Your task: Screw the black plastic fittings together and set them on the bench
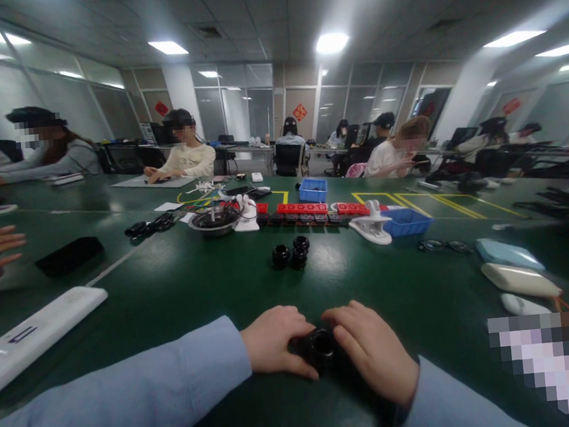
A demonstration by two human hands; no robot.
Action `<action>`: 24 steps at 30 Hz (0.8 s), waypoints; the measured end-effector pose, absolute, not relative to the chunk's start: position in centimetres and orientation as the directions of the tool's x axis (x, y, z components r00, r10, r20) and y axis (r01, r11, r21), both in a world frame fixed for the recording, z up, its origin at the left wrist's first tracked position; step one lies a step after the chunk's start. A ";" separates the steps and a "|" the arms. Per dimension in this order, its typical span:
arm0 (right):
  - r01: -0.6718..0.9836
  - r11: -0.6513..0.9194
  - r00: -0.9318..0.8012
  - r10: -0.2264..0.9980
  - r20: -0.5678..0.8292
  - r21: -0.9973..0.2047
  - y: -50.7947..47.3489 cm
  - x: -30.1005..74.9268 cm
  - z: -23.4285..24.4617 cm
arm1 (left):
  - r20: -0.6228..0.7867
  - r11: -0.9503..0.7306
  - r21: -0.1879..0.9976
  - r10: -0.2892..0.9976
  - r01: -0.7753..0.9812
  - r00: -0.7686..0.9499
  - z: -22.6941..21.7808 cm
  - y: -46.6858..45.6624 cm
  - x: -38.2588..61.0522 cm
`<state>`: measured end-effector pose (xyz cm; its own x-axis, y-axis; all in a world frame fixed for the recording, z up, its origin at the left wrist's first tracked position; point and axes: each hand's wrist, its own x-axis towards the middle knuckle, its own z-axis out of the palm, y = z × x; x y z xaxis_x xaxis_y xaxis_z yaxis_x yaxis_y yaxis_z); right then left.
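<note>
Gripping black ring (321, 347), hands (274, 342) (375, 355) curled

Blue bin (313, 196); steel bowl (214, 231); specs (444, 247)

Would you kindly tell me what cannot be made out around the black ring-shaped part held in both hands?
Head view:
Black ring-shaped plastic part: sides hidden by left hand and right hand.
Three small black rings on the green table: too small for detail.
Long white flat device: cut off by the left edge.
Bottom right corner: covered by a pixelated patch.
</note>
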<state>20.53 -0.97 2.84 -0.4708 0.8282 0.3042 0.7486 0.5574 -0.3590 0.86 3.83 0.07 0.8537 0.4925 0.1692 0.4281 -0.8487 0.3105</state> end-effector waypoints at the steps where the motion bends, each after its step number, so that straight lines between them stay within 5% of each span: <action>1: 0.749 0.541 -0.452 0.839 0.303 -0.382 -0.9 20.6 2.7 | 0.168 -0.848 0.311 0.494 0.429 0.853 0.1 3.8 0.9; 15: 0.598 0.691 -0.507 0.719 0.475 -0.407 -2.4 19.8 3.4 | 0.162 -0.849 0.314 0.489 0.425 0.857 0.2 3.8 0.8; 24: 0.565 0.687 -0.549 0.726 0.413 -0.456 -2.9 19.1 4.0 | 0.187 -0.854 0.288 0.494 0.434 0.849 -0.2 3.8 0.9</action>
<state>19.07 -2.86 3.98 -0.5495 0.7262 0.4132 0.5651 0.6873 -0.4564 0.92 3.76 -0.16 0.8489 0.4945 0.1865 0.4340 -0.8537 0.2879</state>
